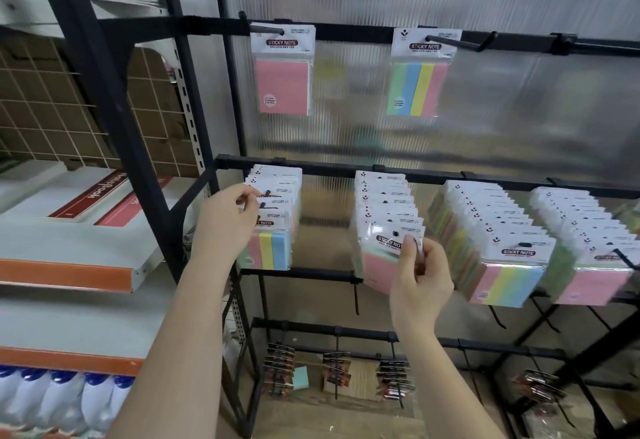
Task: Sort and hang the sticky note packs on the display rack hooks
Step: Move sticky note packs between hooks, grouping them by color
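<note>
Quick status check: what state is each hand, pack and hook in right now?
Left hand: pinching header of leftmost middle-row stack.
Right hand: pinching front pink pack, second hook.
Top pink pack: hanging alone.
Top striped pack: hanging alone.
Far-right top hook: empty.

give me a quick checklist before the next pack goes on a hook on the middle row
1. Left hand on the striped pack at the leftmost hook: ok.
2. Right hand pinching the pink pack: ok.
3. Pink pack's hole over its hook: cannot tell.
4. Pink pack matches its row: cannot tell, packs behind show only headers.
5. Top row pink pack and top row striped pack hanging: ok.
</note>
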A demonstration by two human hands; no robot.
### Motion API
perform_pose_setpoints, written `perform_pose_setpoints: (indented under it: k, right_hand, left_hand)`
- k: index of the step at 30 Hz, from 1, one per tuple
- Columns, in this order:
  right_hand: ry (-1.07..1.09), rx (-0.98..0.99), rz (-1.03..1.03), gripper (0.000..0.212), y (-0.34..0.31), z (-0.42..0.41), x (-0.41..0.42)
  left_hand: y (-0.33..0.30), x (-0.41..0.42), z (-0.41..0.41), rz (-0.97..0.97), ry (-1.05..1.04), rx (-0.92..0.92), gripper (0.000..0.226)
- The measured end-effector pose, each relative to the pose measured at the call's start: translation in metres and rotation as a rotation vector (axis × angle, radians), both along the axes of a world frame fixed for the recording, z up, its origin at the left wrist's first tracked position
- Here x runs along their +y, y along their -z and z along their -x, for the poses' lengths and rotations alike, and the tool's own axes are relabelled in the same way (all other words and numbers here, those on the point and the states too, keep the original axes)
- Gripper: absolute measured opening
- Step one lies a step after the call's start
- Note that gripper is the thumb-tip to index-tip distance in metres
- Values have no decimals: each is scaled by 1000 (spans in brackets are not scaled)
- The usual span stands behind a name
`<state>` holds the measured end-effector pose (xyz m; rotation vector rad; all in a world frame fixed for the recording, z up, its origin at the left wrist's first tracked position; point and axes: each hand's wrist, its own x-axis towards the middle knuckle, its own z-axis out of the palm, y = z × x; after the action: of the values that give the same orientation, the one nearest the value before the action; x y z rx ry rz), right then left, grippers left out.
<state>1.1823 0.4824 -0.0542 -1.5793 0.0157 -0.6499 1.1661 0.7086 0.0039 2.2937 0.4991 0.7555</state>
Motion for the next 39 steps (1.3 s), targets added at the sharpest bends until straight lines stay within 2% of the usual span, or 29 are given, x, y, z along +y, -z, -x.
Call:
perform_pose_setpoints:
  k: [6, 13, 18, 21, 25, 28, 33, 39]
  right_hand:
    - [-69, -78, -26, 11, -22, 10, 5]
    - [-116, -46, -140, 21, -42, 15, 13]
    - [-135, -40, -177, 22, -47, 18, 15]
    - [-141, -33, -180, 21, -48, 19, 16]
    - [-136, -24, -187, 23, -48, 19, 14]
    - [-123, 2, -175, 26, -46, 19, 13]
    - [-129, 9, -169, 28, -46, 21, 12]
    - [-127, -4, -157, 30, -45, 23, 11]
  left_hand:
    - [8, 6, 7, 66, -3, -16, 19]
    - [26, 15, 12, 210, -2, -38, 21]
    - [45, 19, 14, 375, 39, -28, 11]
    - [52, 15, 15, 544, 88, -67, 18]
    - [62, 8, 15, 614, 87, -87, 13]
    - [67, 4, 12, 553, 26, -111, 11]
    - [77, 1, 13, 475, -183, -202, 29]
    - [80, -5, 18, 358, -157, -179, 18]
